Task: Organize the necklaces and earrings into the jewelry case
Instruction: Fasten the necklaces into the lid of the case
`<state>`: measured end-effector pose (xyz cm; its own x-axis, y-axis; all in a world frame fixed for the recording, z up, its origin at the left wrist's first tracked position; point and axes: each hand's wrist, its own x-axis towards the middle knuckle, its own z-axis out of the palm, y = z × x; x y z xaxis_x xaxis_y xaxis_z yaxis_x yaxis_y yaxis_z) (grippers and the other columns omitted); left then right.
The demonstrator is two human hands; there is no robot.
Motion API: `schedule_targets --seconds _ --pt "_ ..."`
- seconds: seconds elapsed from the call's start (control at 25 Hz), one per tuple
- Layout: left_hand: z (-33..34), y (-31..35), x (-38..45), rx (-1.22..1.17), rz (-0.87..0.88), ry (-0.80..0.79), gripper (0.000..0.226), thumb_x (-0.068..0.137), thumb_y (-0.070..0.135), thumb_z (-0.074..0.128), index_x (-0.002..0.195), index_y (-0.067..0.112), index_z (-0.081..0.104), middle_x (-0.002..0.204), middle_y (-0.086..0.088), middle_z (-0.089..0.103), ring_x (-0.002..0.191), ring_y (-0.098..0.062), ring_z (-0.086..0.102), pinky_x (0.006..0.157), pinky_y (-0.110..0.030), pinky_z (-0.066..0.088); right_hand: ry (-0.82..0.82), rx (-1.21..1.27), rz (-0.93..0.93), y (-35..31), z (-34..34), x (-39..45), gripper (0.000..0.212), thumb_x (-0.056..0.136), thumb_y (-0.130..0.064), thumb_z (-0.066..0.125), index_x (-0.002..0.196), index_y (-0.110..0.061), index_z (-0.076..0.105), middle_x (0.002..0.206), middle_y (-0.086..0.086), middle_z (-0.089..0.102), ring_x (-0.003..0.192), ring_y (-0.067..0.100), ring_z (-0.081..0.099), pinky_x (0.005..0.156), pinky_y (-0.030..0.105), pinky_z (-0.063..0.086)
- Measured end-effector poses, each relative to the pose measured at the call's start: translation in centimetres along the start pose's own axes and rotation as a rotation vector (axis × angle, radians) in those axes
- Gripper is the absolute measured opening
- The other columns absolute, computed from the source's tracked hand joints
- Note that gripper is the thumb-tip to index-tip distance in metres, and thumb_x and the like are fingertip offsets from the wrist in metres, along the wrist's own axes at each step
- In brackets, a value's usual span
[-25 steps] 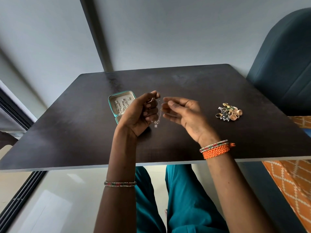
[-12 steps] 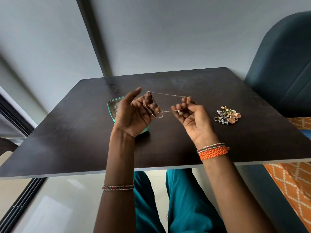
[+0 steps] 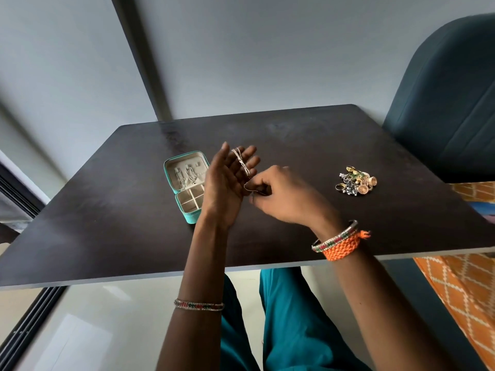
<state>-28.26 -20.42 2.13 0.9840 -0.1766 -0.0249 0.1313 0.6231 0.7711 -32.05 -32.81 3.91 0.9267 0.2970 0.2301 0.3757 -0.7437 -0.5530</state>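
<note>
A thin silver necklace chain [image 3: 242, 163] is looped over the straight fingers of my left hand [image 3: 227, 183], which is raised with the palm turned right. My right hand [image 3: 278, 195] pinches the lower end of that chain just beside the left palm. Behind my left hand stands the open teal jewelry case [image 3: 171, 180]; several silver pieces hang in its lid, and its divided tray shows pale compartments. A pile of gold and silver earrings [image 3: 356, 183] lies on the dark table to the right, apart from both hands.
The dark square table [image 3: 107, 223] reaches to a near edge over my lap. A dark teal chair back [image 3: 444, 103] stands at the far right corner. Patterned orange fabric [image 3: 460, 290] lies at the right, below the table's edge.
The chain was stretched between my hands half a second ago. Now it is wound over my left fingers, and my right hand has come in close to the left palm. The case shows again.
</note>
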Motion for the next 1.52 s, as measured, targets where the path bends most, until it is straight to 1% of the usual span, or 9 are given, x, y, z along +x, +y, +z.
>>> schedule_targets --seconds 0.16,0.28,0.44,0.52,0.68,1.04,1.28,1.4,1.52 --pt "0.0 -0.7 0.1 0.378 0.226 -0.026 0.021 0.098 0.003 0.039 0.102 0.008 0.059 0.083 -0.004 0.066 0.075 -0.014 0.063 0.066 -0.022 0.053 0.074 0.105 -0.062 0.5 -2.6 1.4 0.011 0.085 -0.014 0.066 0.088 -0.014 0.076 0.064 -0.017 0.060 0.055 -0.011 0.055 0.055 0.004 0.037" --pt "0.4 -0.3 0.1 0.534 0.329 -0.068 0.023 0.097 0.001 0.039 0.092 0.008 0.061 0.079 -0.010 0.061 0.065 -0.013 0.056 0.059 -0.021 0.047 0.197 0.114 -0.153 1.0 -3.1 2.1 0.010 0.081 -0.012 0.068 0.086 -0.014 0.077 0.075 -0.008 0.071 0.068 -0.006 0.062 0.061 0.005 0.044" --pt "1.6 -0.2 -0.8 0.376 0.170 -0.103 0.025 0.099 0.003 0.039 0.081 0.006 0.056 0.064 -0.005 0.054 0.053 -0.011 0.048 0.051 -0.019 0.040 0.339 0.218 -0.204 2.3 -3.1 2.9 0.004 0.077 -0.015 0.076 0.081 -0.016 0.076 0.077 -0.006 0.073 0.073 0.003 0.068 0.068 0.023 0.056" --pt "1.3 -0.1 -1.1 0.337 0.111 -0.115 0.018 0.096 0.002 0.044 0.084 0.005 0.057 0.067 -0.005 0.051 0.055 -0.010 0.046 0.052 -0.016 0.039 0.379 0.297 -0.242 2.9 -2.4 3.0 0.006 0.075 -0.016 0.078 0.079 -0.016 0.075 0.076 -0.006 0.072 0.071 0.003 0.068 0.063 0.021 0.054" --pt "0.6 -0.2 -1.3 0.573 0.036 -0.149 0.014 0.093 0.004 0.053 0.081 0.006 0.060 0.059 0.002 0.056 0.051 -0.005 0.047 0.050 -0.014 0.039 0.442 0.413 -0.273 3.8 -0.5 3.1 0.009 0.072 -0.009 0.079 0.077 -0.015 0.073 0.074 -0.004 0.070 0.072 0.007 0.067 0.065 0.021 0.053" --pt "0.3 -0.4 -1.8 0.285 -0.018 -0.215 0.022 0.098 0.006 0.040 0.097 0.004 0.062 0.064 0.004 0.054 0.051 0.000 0.047 0.051 -0.007 0.042 -0.014 1.360 0.146 5.0 1.3 1.4 0.025 0.096 -0.021 0.045 0.089 -0.006 0.063 0.074 0.005 0.070 0.068 0.019 0.069 0.069 0.032 0.059" --pt "0.5 1.3 -1.2 0.538 -0.149 -0.225 0.034 0.096 0.007 0.048 0.070 0.012 0.071 0.061 -0.002 0.052 0.043 -0.003 0.046 0.043 -0.012 0.040 -0.219 1.513 0.112 5.7 2.2 0.9 0.034 0.080 -0.017 0.063 0.111 -0.005 0.056 0.085 0.005 0.070 0.082 0.020 0.069 0.085 0.037 0.055" --pt "0.8 2.2 -1.1 0.665 -0.163 -0.232 0.018 0.094 0.008 0.053 0.088 -0.003 0.065 0.068 -0.008 0.058 0.050 -0.009 0.054 0.049 -0.015 0.049 -0.250 1.553 0.091 6.0 2.7 1.0 0.043 0.069 -0.021 0.077 0.104 -0.004 0.058 0.082 0.003 0.069 0.079 0.017 0.068 0.085 0.035 0.056" --pt "1.0 2.7 -1.1 0.769 -0.146 -0.203 0.029 0.091 0.010 0.058 0.103 -0.016 0.060 0.083 -0.021 0.061 0.068 -0.020 0.058 0.060 -0.020 0.053 -0.208 1.504 0.089 5.9 2.9 0.9 0.028 0.066 -0.019 0.074 0.089 -0.007 0.067 0.078 0.003 0.070 0.077 0.015 0.068 0.082 0.029 0.057"
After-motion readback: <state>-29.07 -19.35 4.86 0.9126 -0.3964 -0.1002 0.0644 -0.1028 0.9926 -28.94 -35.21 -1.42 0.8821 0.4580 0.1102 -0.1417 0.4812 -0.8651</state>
